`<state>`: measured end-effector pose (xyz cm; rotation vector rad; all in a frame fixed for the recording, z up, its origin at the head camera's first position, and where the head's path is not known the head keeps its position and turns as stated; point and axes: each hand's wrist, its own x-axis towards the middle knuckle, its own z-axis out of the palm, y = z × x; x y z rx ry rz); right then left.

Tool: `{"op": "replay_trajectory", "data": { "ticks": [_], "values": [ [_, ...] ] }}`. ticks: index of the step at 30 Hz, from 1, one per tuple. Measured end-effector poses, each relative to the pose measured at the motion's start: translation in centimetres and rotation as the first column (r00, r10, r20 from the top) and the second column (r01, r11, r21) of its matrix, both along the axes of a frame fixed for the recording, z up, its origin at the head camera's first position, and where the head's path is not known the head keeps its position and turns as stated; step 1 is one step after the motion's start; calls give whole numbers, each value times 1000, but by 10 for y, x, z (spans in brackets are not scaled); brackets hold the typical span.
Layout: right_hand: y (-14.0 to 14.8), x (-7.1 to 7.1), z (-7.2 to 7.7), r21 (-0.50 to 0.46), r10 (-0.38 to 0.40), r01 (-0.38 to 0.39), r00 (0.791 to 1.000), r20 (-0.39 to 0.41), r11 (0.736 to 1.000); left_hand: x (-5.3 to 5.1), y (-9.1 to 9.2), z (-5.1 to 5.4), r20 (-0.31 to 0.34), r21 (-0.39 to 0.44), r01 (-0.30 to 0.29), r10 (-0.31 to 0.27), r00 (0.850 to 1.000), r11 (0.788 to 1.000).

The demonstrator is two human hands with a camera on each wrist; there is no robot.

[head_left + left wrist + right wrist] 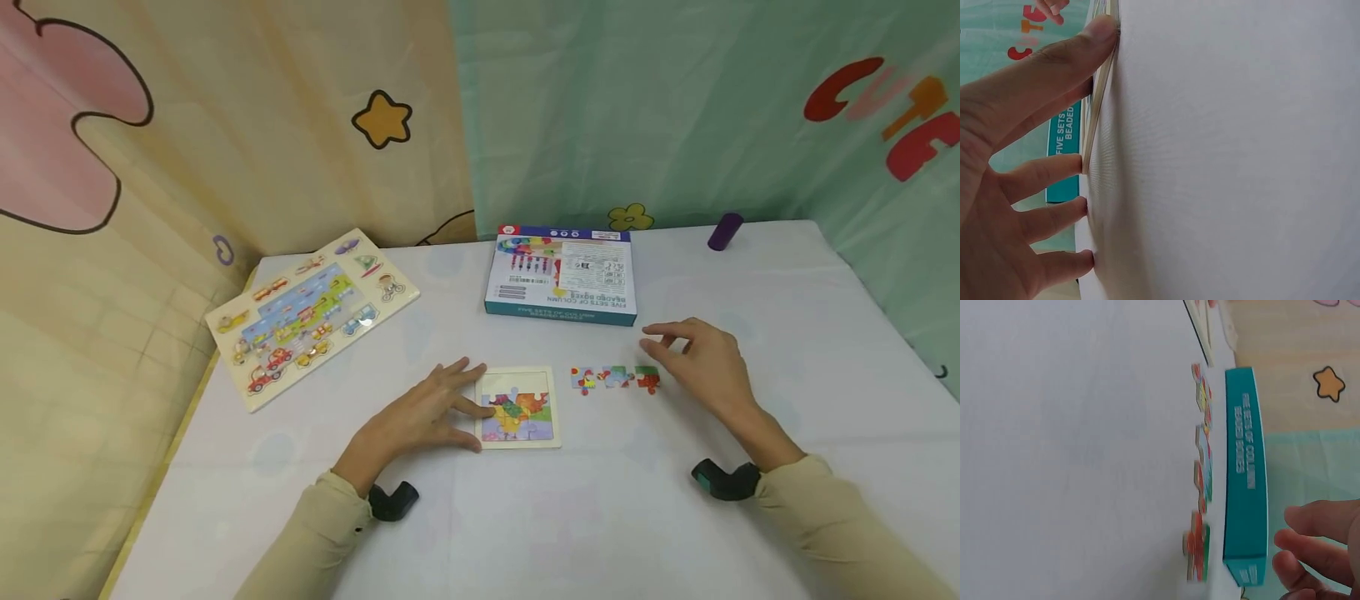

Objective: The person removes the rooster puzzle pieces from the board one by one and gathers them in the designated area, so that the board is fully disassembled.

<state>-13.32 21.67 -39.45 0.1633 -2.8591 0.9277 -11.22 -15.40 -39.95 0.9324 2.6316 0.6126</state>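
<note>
A small square jigsaw tray (557, 410) lies on the white table, with joined pieces showing a bird over its lower part and pale backing along its top. My left hand (429, 414) has spread fingers and a thumb against the tray's left side; its edge (1099, 94) shows in the left wrist view. Three loose puzzle pieces lie in a row to the right: one with a bird (582, 379), a blue one (617, 377) and a red-green one (648, 378). My right hand (703, 364), fingers loosely bent, hovers right of that last piece, holding nothing.
Behind the pieces lies a boxed bead set (561, 275). A larger wooden vehicle puzzle board (315, 312) is at the back left. A purple cylinder (725, 232) sits near the table's back edge, before the curtain (675, 108).
</note>
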Motion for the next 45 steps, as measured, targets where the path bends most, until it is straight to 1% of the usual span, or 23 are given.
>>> {"op": "replay_trajectory", "data": {
  "ticks": [1,3,5,7,10,14,16,18,20,25,28,31,33,35,37,40,43,45],
  "values": [
    [-6,0,0,-4,9,-9,1000,-28,1000,0,0,1,-5,0,4,-4,1000,1000],
    [-21,1,-1,-15,56,-57,998,-30,998,-1,1,3,-14,4,14,-14,1000,1000],
    [-38,2,-1,-15,122,-122,993,-5,992,-2,1,3,-22,5,26,-26,999,1000],
    [-57,3,-1,-10,183,-183,982,41,983,-2,1,2,-20,5,33,-32,999,999],
    [-86,6,0,9,277,-280,954,111,960,-2,1,2,-18,-2,37,-37,999,999],
    [-119,9,-2,19,403,-412,900,169,911,-1,0,2,-17,-3,36,-36,999,999],
    [-131,11,-3,23,439,-451,878,190,892,-1,-1,3,-13,2,38,-38,999,999],
    [-141,14,-4,22,455,-469,865,214,883,-2,-1,3,-11,11,42,-42,999,999],
    [-149,17,-5,23,446,-463,865,228,886,-2,-1,2,-7,17,43,-43,999,999],
    [-158,21,-7,15,384,-398,893,234,917,-2,-1,1,0,19,40,-41,999,999],
    [-159,22,-8,5,362,-374,901,238,928,-2,-1,2,4,27,39,-39,999,999],
    [-160,22,-8,-4,354,-364,905,236,931,-3,-1,2,15,59,7,-8,1000,998],
    [-161,22,-8,-6,353,-362,906,234,932,-3,-1,2,10,80,-31,30,1000,996],
    [-161,22,-7,-6,351,-360,907,234,933,-4,0,3,-9,83,-70,71,997,994],
    [-162,22,-7,-5,349,-358,907,236,934,-4,2,3,-41,48,-106,108,993,993],
    [-162,22,-8,-2,348,-358,906,241,934,-5,5,2,-63,-48,-149,146,987,988],
    [-162,22,-8,-2,348,-358,906,241,934,-6,7,3,-54,-119,-174,169,984,978],
    [-161,22,-7,-3,351,-360,906,235,933,-6,8,3,-41,-129,-184,181,983,974]
  ]
}}
